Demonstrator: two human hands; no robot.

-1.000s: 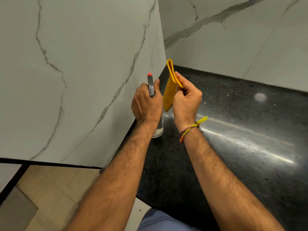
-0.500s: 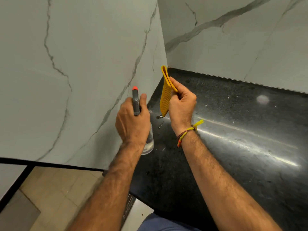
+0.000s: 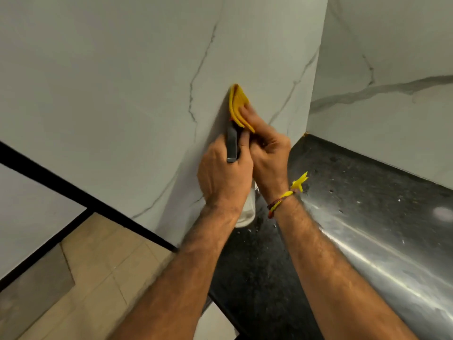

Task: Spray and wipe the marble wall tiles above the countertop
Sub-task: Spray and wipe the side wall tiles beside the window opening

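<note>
A folded yellow cloth (image 3: 237, 104) lies pressed flat against the left marble wall tile (image 3: 122, 89), under the fingers of my right hand (image 3: 264, 148). My left hand (image 3: 220, 175) grips a clear spray bottle (image 3: 246, 209) with a dark grey head (image 3: 232, 146), just below the cloth and touching my right hand. The bottle's nozzle tip is hidden behind the cloth. A second veined marble tile (image 3: 392, 69) forms the back wall, meeting the left one in a corner.
The black speckled countertop (image 3: 355, 217) runs below the back wall, with a bright streak of reflected light and a few droplets. Beige floor tiles (image 3: 85, 278) show at lower left beyond a black edge strip (image 3: 73, 192).
My right hand has carried the cloth up and left from above the countertop onto the left wall tile. My left hand with the bottle rose along with it, and the view swung left.
</note>
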